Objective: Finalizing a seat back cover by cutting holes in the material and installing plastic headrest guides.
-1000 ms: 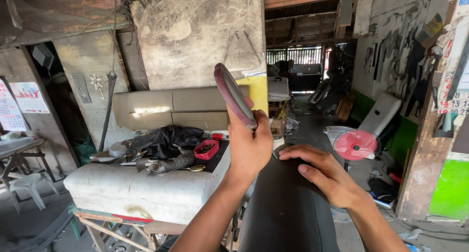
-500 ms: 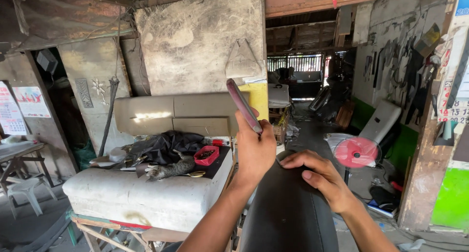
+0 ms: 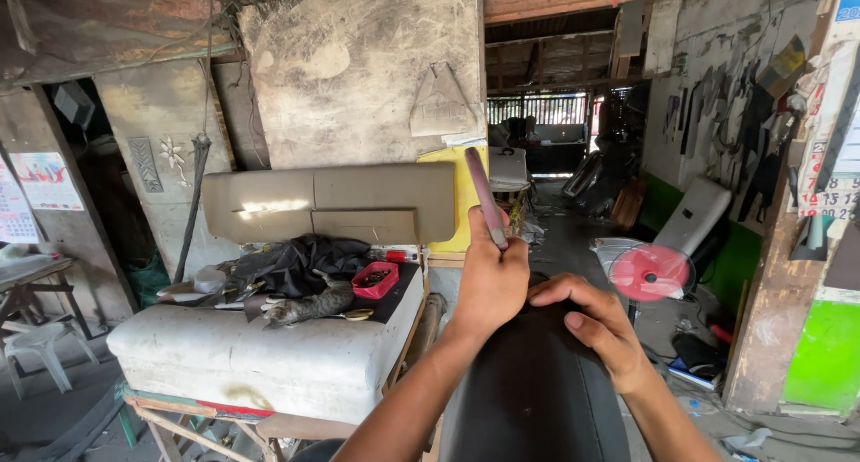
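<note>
The left hand (image 3: 491, 278) is closed in a fist around the lower end of a long, thin, dark reddish tool (image 3: 485, 198), which stands almost upright and leans a little to the left at its top. It looks stiff and light, perhaps a flat bar or blade; I cannot tell exactly which. The grip at the bottom end seems correct, because the rest is bare and narrow and could slip or cut.

The right hand (image 3: 596, 328) is not closed on anything. It lies with bent fingers on the far end of a black seat (image 3: 537, 399), which fills the near middle of the view, under both hands. The black cover looks smooth and soft, probably padded underneath, so it will give under pressure and may be slippery. I judge it is bulky and better held at its edges with flat palms.

To the left stands a worn white cushion bench (image 3: 251, 355), and on it are a red tray (image 3: 375, 280) and a dark cloth (image 3: 287, 265). A red fan (image 3: 649, 272) stands far right.
</note>
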